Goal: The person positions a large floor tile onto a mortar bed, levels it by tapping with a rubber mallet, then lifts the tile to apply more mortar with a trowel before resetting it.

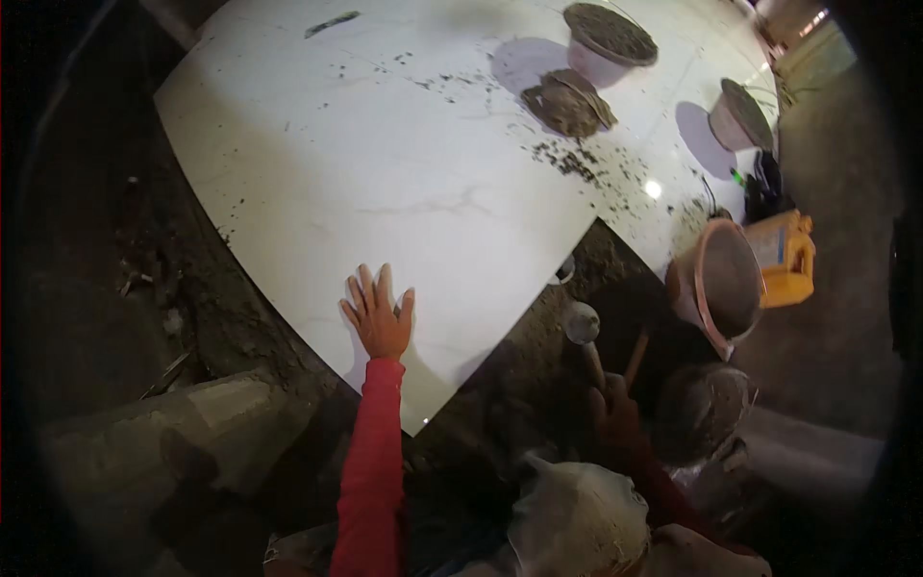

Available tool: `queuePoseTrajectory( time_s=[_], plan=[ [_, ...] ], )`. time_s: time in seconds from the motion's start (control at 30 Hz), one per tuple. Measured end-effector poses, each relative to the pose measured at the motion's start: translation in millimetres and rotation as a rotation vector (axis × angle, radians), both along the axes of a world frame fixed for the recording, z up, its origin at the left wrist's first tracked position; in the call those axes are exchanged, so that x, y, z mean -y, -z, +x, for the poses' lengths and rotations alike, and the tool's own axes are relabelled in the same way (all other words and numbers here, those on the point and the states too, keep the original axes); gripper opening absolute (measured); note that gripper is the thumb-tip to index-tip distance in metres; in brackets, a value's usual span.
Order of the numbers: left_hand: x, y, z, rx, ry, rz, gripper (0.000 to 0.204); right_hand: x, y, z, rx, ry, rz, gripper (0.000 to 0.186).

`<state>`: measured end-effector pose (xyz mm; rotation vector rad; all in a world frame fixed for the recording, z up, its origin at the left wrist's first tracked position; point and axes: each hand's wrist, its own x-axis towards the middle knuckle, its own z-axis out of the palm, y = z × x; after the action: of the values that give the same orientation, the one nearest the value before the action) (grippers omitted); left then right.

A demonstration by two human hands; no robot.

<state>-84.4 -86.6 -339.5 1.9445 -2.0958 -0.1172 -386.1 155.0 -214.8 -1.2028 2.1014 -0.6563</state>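
My left hand (381,325), in a red sleeve, lies flat with fingers spread on a large glossy white tile (433,260) near its front corner. My right hand (617,415) sits in shadow to the right of that corner. Its fingers are wrapped around the handle of a mallet (581,324), whose pale rounded head points up and away from me. The mallet head is beside the tile's right edge, apart from it, over dark rough mortar (534,351). Close to my right hand, a wooden stick or handle (636,358) stands tilted.
An orange-rimmed bucket (707,288) and a yellow jerrycan (793,260) stand at the right. Farther back are a mortar-filled bucket (611,38), a smaller bucket (740,117) and a dirty crumpled lump (567,103). Mortar crumbs (567,159) dot the tiles. A concrete ledge (183,423) lies left.
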Motion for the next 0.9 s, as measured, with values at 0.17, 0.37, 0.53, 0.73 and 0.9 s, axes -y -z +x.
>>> queuePoseTrajectory(
  time_s=[0.17,0.37,0.53,0.73,0.9],
  plan=[
    [49,1,-4,0.038,-0.090,-0.031,0.060,129,27,44,0.056,-0.238,0.076,0.027],
    [58,3,-6,0.039,-0.113,0.002,0.060,188,28,90,-0.054,-0.298,-0.245,0.027],
    [61,-5,-11,0.088,-0.126,-0.006,0.059,206,48,92,-0.069,-0.280,0.048,0.022],
    [63,3,-10,0.082,-0.110,-0.037,0.061,214,57,96,-0.031,-0.122,-0.336,0.027],
    [65,1,-2,0.127,-0.133,-0.030,0.060,238,42,98,-0.048,-0.164,-0.204,0.027]
  ],
)
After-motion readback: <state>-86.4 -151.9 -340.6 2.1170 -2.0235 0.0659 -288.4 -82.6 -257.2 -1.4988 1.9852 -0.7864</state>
